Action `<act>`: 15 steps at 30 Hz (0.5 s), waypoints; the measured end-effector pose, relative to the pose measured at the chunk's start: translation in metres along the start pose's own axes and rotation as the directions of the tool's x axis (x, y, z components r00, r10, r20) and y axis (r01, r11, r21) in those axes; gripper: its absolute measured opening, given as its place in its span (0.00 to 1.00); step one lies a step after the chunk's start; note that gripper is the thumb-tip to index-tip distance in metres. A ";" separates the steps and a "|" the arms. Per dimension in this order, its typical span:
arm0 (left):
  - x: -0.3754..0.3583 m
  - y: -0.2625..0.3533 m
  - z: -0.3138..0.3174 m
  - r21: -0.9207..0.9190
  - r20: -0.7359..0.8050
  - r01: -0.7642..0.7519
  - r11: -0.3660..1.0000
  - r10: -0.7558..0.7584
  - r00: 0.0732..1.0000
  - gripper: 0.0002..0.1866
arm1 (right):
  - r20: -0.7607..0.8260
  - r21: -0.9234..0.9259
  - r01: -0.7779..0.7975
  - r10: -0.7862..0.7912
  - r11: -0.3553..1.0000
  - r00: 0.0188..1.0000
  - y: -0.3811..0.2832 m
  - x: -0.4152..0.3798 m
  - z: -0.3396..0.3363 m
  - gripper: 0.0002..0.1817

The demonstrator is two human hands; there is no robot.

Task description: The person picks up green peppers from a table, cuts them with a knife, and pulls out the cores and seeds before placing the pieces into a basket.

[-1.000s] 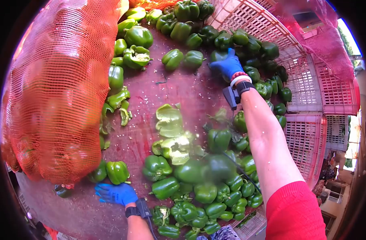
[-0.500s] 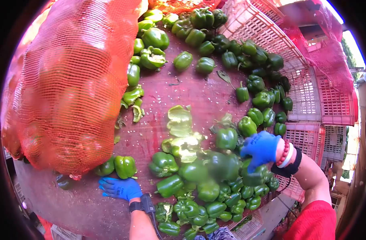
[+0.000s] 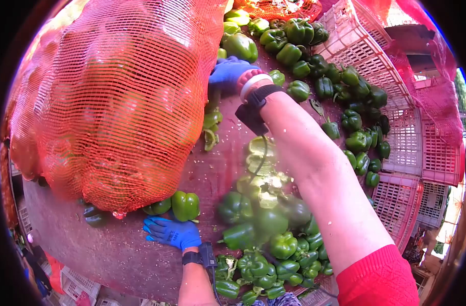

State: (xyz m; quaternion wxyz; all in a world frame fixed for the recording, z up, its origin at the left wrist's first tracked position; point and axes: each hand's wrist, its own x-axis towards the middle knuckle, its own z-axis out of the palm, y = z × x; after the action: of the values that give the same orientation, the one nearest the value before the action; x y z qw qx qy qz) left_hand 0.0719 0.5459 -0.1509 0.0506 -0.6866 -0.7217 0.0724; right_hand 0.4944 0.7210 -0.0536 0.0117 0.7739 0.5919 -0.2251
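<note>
In a blue glove, my left hand (image 3: 171, 233) lies flat on the reddish tabletop with its fingers spread. Just beyond it a green bell pepper (image 3: 185, 205) rests beside the orange mesh sack (image 3: 126, 117). My right hand (image 3: 229, 71), also gloved in blue, is stretched far forward against the sack's right side, among the bell peppers there. A large bell pepper (image 3: 241, 47) sits right behind it. The fingers of that hand are blurred and partly hidden, so their grip does not show. Broken pepper pieces (image 3: 211, 125) lie below the right hand.
Whole bell peppers (image 3: 253, 265) crowd the near edge, some blurred by a smear in the view. More peppers (image 3: 357, 142) line the right side, beside stacked plastic crates (image 3: 398, 143). Split pale pepper flesh (image 3: 263, 186) lies mid-table. A cable runs from each wrist.
My right hand has swung from the peppers at the near right to the far left beside the sack. My left hand stays on the table while the view has shifted.
</note>
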 end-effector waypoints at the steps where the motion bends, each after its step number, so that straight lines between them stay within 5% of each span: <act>1: -0.001 0.001 -0.001 0.011 0.010 0.012 1.000 -0.012 1.000 0.54 | 0.018 0.028 0.131 -0.131 0.991 0.991 -0.002 0.000 0.006 0.32; 2: -0.001 0.002 -0.001 0.021 0.021 0.021 1.000 -0.021 1.000 0.54 | 0.008 0.133 0.044 -0.046 0.990 0.999 0.000 -0.010 0.016 0.31; 4: -0.001 0.004 -0.001 0.039 0.028 0.035 0.999 -0.036 0.999 0.54 | 0.239 0.241 0.108 -0.166 0.965 0.957 -0.015 -0.043 0.020 0.34; 7: -0.001 0.005 -0.003 0.064 0.048 0.030 0.997 -0.033 0.998 0.53 | 0.297 0.121 0.300 -0.323 0.946 0.899 -0.046 -0.155 0.044 0.32; 11: -0.001 -0.001 0.003 0.058 0.007 0.001 0.998 -0.001 1.000 0.50 | 0.228 0.346 0.477 -0.566 0.808 0.792 -0.056 -0.262 0.038 0.27; 14: 0.000 0.000 0.006 0.053 -0.027 -0.001 0.999 0.002 1.000 0.49 | 0.574 0.692 0.208 -0.701 0.692 0.422 -0.058 -0.258 0.022 0.19; 15: 0.001 0.001 0.008 0.056 -0.027 0.007 0.998 -0.005 1.000 0.50 | 0.613 0.631 0.134 -0.597 0.764 0.517 -0.057 -0.239 0.004 0.19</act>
State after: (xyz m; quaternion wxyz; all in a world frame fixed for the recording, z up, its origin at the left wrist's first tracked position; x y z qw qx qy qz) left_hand 0.0711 0.5465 -0.1588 0.0800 -0.6837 -0.7206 0.0833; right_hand 0.3930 0.5190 0.0441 0.0164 0.4160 0.5974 -0.6854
